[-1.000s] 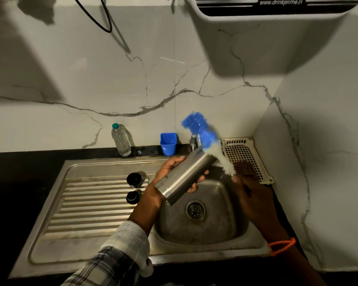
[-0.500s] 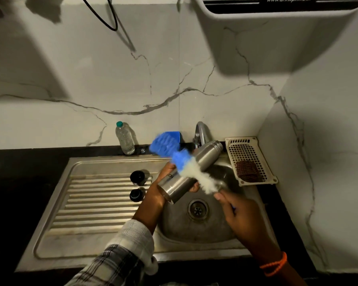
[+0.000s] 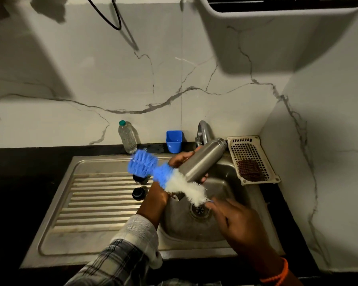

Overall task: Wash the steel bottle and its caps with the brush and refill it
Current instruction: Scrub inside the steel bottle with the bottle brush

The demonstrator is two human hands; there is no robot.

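Over the sink basin [image 3: 221,230], the left hand [image 3: 182,159] grips the steel bottle [image 3: 201,162], tilted with its far end up beside the tap [image 3: 203,129]. The right hand [image 3: 236,221] holds the brush [image 3: 170,178] by its handle, the blue-and-white bristles lying across the bottle's near end. Two dark caps [image 3: 138,193] sit on the drainboard just left of the left hand.

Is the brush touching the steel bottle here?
Touching: in the head view the brush's white bristles press against the steel bottle's lower side.
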